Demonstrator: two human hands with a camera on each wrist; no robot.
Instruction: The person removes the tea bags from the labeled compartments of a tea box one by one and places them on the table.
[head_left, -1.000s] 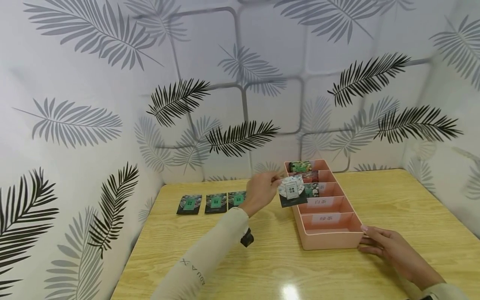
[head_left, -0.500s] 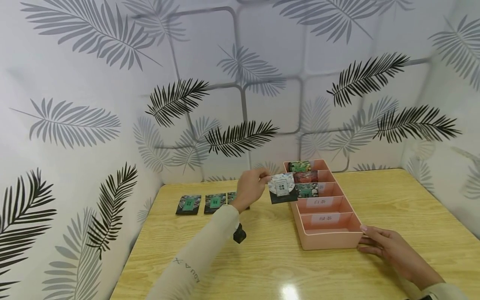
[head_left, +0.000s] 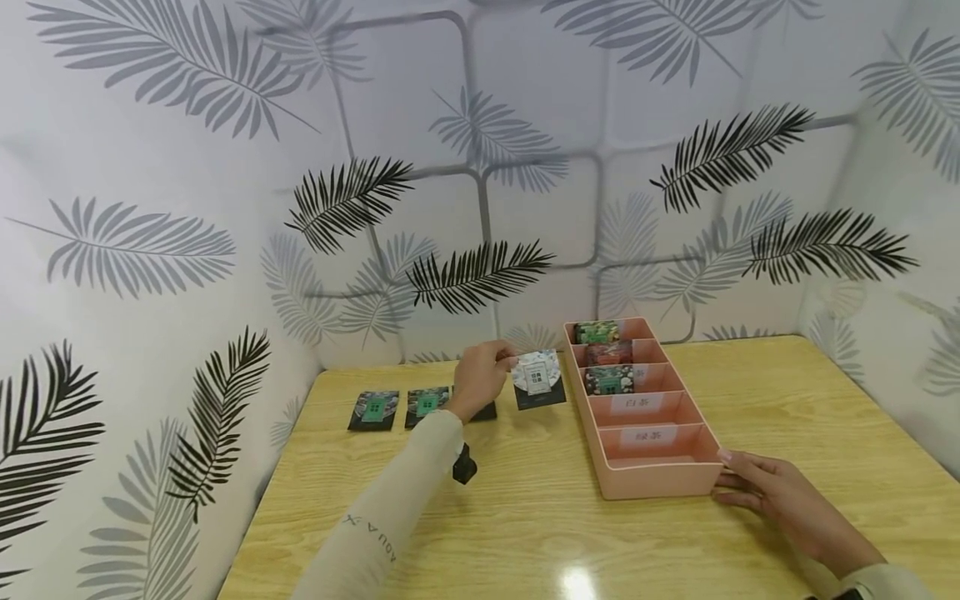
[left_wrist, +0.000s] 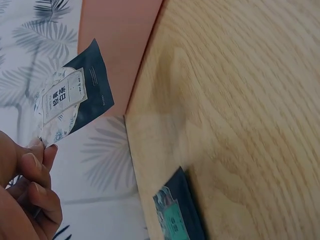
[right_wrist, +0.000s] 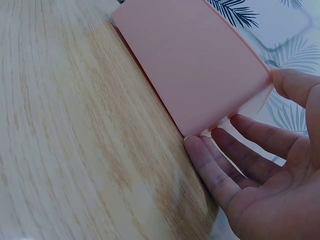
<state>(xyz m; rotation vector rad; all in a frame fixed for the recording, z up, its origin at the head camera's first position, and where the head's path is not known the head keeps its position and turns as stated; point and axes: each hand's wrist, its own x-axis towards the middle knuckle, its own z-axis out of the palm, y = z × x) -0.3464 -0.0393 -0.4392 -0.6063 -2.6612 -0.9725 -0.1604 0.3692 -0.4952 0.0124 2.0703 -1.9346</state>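
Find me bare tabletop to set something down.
Two bare patches of table: one right of the pink tray, beyond the right grip; another between the left sleeve and the tray. Crowded: back left of the tray, with three packets, left grip and held sachet.

Held packet (left_wrist: 75, 95), small print (left_wrist: 94, 76) illegible

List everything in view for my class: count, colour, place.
Table: one, pale wood, foreground
Backdrop: one, pale with leaf prints, behind table
Box: one, pink, right of table's centre
Labels: at least two, white, in box's near half
Boxed packets: three visible, green-yellow, red and dark, box's far part
Table packets: three, black and green, row left of box
Held packet: one, white and black, just left of box
Wrist device: one clear, black, left wrist
Sleeves: two, cream, lower view
Left fingers: one hand, pinching held packet
Right fingers: one hand, holding box corner
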